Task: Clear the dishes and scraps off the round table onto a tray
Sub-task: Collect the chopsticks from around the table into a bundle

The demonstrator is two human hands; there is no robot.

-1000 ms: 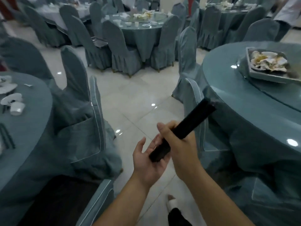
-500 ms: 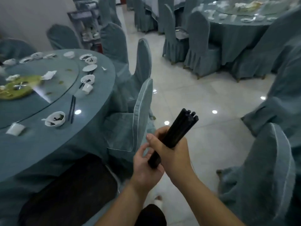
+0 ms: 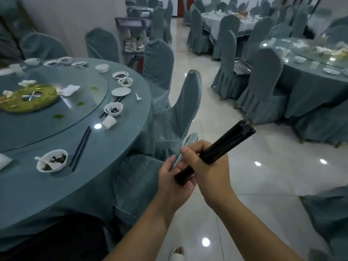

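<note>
A bundle of black chopsticks [image 3: 233, 140] points up and to the right in front of me. My right hand [image 3: 207, 168] grips it round the middle. My left hand [image 3: 171, 178] lies under the bundle's lower end, palm up, fingers straight. The round table [image 3: 122, 144] with its blue-grey cloth is at my left. On it stand a dirty white bowl with a spoon [image 3: 51, 161], a pair of black chopsticks [image 3: 80, 147], a tipped white cup [image 3: 108, 122], more dirty bowls [image 3: 113, 109] and small plates [image 3: 120, 91]. A glass turntable [image 3: 81, 117] carries scraps and a crumpled napkin [image 3: 68, 89].
Covered chairs [image 3: 177, 117] stand round the table, one right beside my hands. A shelf trolley [image 3: 134, 38] stands at the back by the wall. Other laid tables [image 3: 310, 72] with chairs fill the right. Glossy tiled floor [image 3: 254, 176] runs between them.
The view has swung left, off the table with the tray of scraps and onto the dirty round table, which now lies closer. Both hands keep the chopstick bundle as before.
</note>
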